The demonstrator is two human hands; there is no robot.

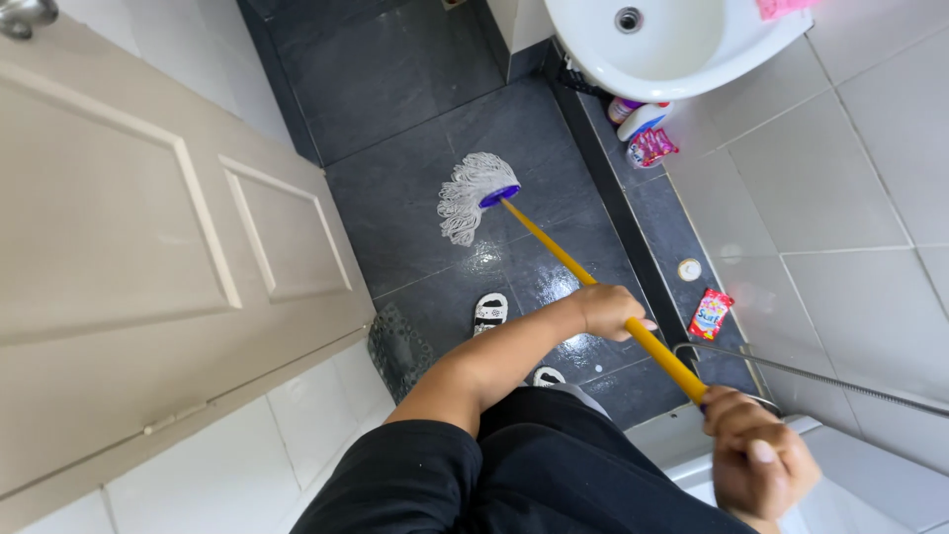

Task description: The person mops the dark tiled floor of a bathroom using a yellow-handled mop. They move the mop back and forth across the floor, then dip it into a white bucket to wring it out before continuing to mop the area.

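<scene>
**Wet dark tiles, a mop at full reach**

Dark grey floor tiles, glossy with water near the middle of the frame, fill a narrow bathroom strip between a beige panelled door on the left and pale wall tiles on the right. On them lies the white string mop head with its blue collar, just above centre, strands fanned out toward the left. Its yellow handle runs diagonally down to the lower right.

The left hand wraps the handle mid-shaft, fingers clamped round it from above. The right hand, at the lower right, closes on the handle's top end, fingers curled tight.

Two sandalled feet stand on the wet patch just below the mop; a slip there seems the likeliest trouble, since the sheen reaches under them. A wide sweep to the right could also knock the bottles and pink packet clustered under the white basin, or the small red sachet lying on the raised dark ledge. A metal hose crosses close to the right hand and might snag the handle end.

Open room lies toward the top of the frame; the door edge and the ledge hem in both sides.
</scene>
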